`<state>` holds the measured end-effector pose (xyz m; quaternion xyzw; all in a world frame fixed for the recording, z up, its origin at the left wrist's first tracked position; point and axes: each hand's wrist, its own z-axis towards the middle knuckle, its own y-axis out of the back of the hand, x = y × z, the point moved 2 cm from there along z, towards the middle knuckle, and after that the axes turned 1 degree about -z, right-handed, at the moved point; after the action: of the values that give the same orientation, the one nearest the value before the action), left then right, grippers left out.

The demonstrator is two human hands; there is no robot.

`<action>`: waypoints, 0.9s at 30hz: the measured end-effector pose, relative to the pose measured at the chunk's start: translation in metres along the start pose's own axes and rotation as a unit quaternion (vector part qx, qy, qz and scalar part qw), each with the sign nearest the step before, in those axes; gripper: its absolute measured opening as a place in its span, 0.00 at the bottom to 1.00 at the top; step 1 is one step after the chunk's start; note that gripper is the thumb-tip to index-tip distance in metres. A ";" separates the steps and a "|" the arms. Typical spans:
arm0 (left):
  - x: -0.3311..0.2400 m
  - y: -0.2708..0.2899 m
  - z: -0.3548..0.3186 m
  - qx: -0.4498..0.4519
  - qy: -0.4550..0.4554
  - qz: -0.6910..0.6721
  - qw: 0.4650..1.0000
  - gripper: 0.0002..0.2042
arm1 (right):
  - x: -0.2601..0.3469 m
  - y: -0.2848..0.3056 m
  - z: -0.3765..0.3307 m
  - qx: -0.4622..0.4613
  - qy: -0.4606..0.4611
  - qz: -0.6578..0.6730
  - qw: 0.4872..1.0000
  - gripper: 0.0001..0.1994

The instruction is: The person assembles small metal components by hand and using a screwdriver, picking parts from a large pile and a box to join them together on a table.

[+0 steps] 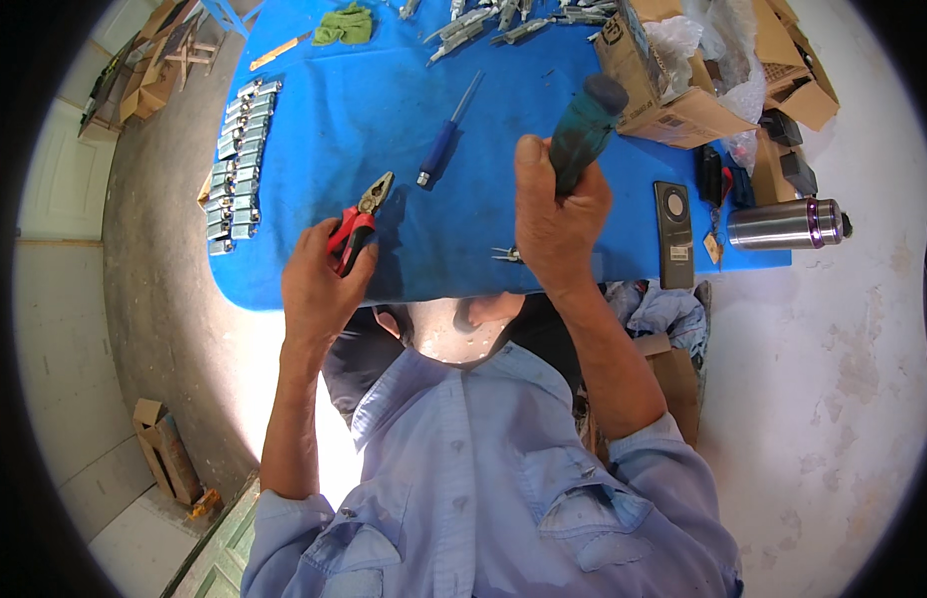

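My left hand (324, 277) is closed round the red and black handles of a pair of pliers (359, 224), whose metal jaws point up and away from me. Raised above the table's near side, my right hand (563, 224) grips a tool by its thick dark green handle (583, 130). The handle's dark round end faces up; the rest of the tool is hidden by the hand, so its kind does not show. Beside that wrist, small metal pieces (507, 255) lie near the table edge. A blue-handled screwdriver (439, 149) rests between and beyond my hands.
Rows of small metal parts (246, 164) line the left of the blue-covered table (314, 110). At the back are a green cloth (344, 24), a cutter (276, 52) and several metal assemblies (468, 30). An open carton (643, 95), a dark flat box (673, 234) and a steel flask (782, 225) stand right.
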<state>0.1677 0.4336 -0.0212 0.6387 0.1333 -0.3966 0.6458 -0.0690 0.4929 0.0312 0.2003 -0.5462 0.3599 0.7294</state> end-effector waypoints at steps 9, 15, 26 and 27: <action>-0.122 0.084 0.052 -0.055 -0.171 -0.101 0.979 0.21 | 0.007 0.000 -0.005 -0.003 0.036 -0.065 0.997 0.08; -0.188 0.091 0.072 0.000 -0.325 -0.037 0.945 0.21 | 0.006 0.002 -0.006 0.000 0.017 -0.079 0.997 0.10; -0.236 0.143 0.090 0.038 -0.209 -0.039 0.976 0.14 | 0.008 0.006 -0.004 0.017 0.031 -0.065 0.997 0.11; -0.235 0.182 0.105 -0.077 -0.257 -0.098 0.958 0.13 | 0.012 0.004 -0.005 0.019 0.035 -0.057 0.998 0.11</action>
<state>0.1045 0.3927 0.2851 0.4479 0.0546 -0.5969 0.6634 -0.0664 0.5030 0.0408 0.2322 -0.5014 0.3350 0.7632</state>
